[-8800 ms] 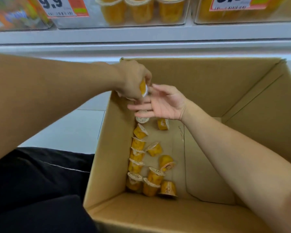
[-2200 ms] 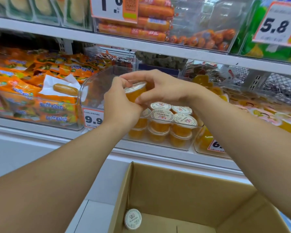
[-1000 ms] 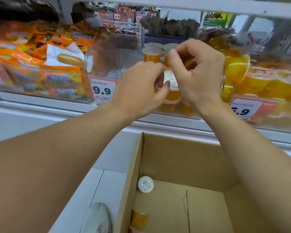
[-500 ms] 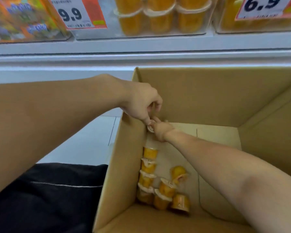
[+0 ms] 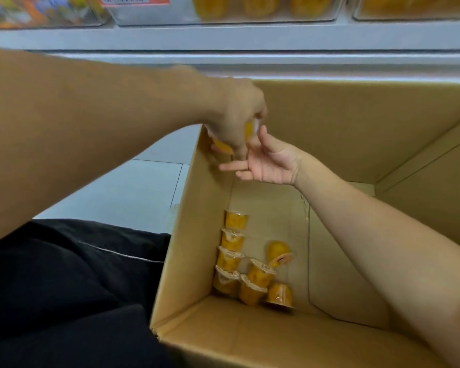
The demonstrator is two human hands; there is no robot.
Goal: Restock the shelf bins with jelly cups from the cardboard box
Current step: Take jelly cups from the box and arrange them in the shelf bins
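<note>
Mid-grab from the cardboard box (image 5: 343, 134): left hand (image 5: 237, 120) clutches jelly cups (image 5: 248, 130), right hand (image 5: 266, 162) spread empty, so next probably scoop the leftover cups (image 5: 250, 266) for the shelf bins (image 5: 223, 11).

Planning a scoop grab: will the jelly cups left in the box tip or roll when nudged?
Probably. Several jelly cups already lie tilted or upside down on the box floor, and their tapered shape suggests rolling in arcs. They look light: the left hand holds more than one.

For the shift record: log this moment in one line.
left hand: grips jelly cups | right hand: open, palm up beside it | cardboard box: loose cups remain
</note>
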